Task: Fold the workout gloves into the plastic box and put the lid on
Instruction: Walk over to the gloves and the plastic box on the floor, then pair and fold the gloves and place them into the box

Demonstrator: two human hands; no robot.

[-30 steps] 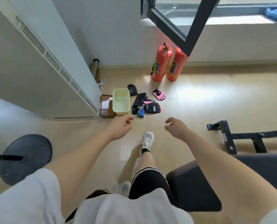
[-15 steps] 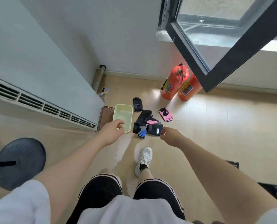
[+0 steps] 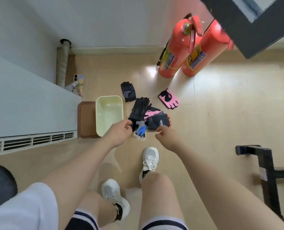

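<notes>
Both hands now lowered to glove pile: L hand, R hand loosely curled, empty; step = first pickup; next: grip, fold into plastic box.

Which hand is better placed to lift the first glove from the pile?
Left, probably. The left hand is already at the black glove beside the plastic box; the right hand hovers near the orange-trimmed glove.

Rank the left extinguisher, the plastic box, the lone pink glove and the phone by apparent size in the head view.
1. Left extinguisher
2. Plastic box
3. Pink glove and phone: alike; the phone is partly hidden, so unranked.
</notes>
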